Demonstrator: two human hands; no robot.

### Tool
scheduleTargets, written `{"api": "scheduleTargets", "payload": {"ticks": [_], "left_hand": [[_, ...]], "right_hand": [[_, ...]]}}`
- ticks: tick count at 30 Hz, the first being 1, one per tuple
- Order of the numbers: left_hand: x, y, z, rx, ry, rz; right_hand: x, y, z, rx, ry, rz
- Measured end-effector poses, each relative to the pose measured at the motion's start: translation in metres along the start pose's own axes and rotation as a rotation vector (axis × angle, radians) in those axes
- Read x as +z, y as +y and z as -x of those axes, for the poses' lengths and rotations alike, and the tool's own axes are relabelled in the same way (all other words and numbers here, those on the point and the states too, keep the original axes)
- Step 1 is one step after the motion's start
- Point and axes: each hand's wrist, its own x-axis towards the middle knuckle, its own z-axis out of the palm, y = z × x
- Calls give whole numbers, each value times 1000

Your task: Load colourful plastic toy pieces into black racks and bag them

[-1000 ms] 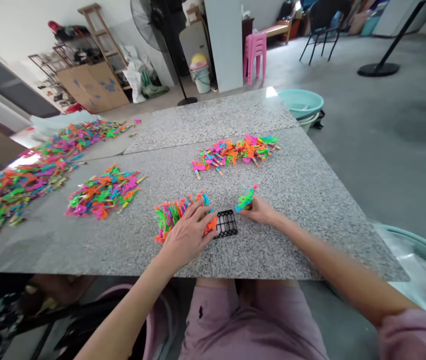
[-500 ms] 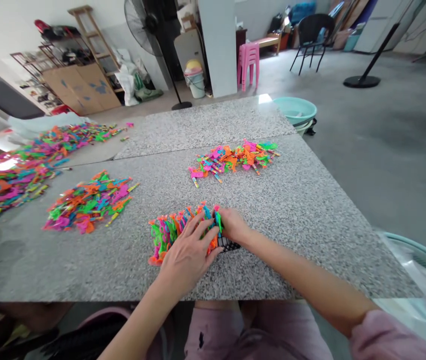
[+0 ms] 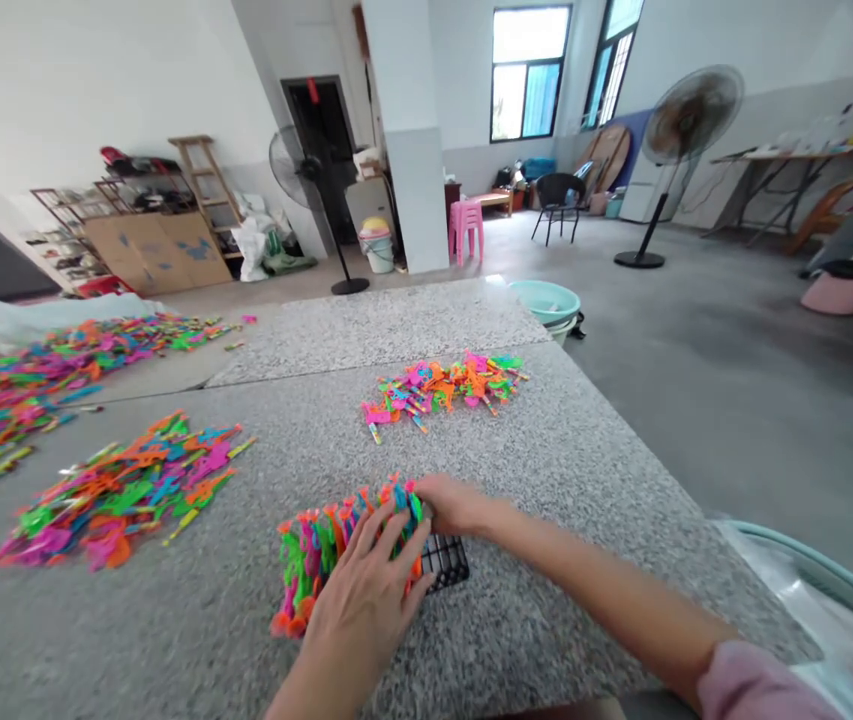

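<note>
Head view: nearest is my left hand (image 3: pixel 366 590), its fingers spread apart upon a row of toys (image 3: pixel 302 560). If they press unevenly, I think some toys could lean or jump from the black rack (image 3: pixel 450 562); a hard push by my right hand (image 3: pixel 452 503) could also slide it, for I see nothing fixing it to the table (image 3: pixel 583 480). From my left fingertips, the row extends toward nine o'clock, bare cells at three. At one o'clock, my right fingers meet the end toy (image 3: pixel 417 505); whether they clamp it, I cannot tell. Farther, at twelve, lies a heap (image 3: pixel 448 388).
</note>
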Motion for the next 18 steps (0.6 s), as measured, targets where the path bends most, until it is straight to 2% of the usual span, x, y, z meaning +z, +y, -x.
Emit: {"api": "scheduleTargets", "payload": {"ticks": [2,4,6,8,12,18], "left_hand": [[2,-2,1,16,13,-28],[5,-4,2,39,38,-56],[7,-6,3,63,69,-76],[9,-7,3,78,91,-81],[5,-3,2,35,42,-33],[-10,8,-4,-51,-78,104]], "right_hand": [[-34,21,-9,236,93,188],[-67,43,-18,544,241,382],[-89,60,-25,716,320,469],[-99,71,-29,749,325,454],[-99,76,-16,795,267,332],[-82,45,55,786,53,-11]]}}
